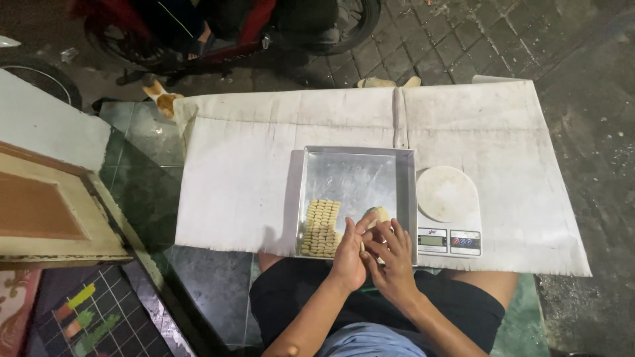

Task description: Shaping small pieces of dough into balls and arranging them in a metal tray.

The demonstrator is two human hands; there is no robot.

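Left edge: a wooden frame (pixel 46 208) and a dark gridded mat (pixel 92 317) lie near the seated person.
Work surface: a white sheet (pixel 238 178) is spread flat over dark tiles.
Tray: a square metal tray (pixel 354 172) sits mid-sheet; its near-left corner holds small pale dough pieces (pixel 321 228) packed in neat rows, the rest is bare.
Left hand (pixel 349 254): fingers spread, pressed against the right hand at the tray's near edge.
Dough lump (pixel 380 215): pale and rounded, just beyond the fingertips; how tightly either hand grips it cannot be told. It looks soft, light and easily dented, best pinched gently at its sides.
Right hand (pixel 395 254): fingers curled around the lump's near side.
Scale: a white kitchen scale (pixel 448 211) touches the tray's right side, its round plate bare.
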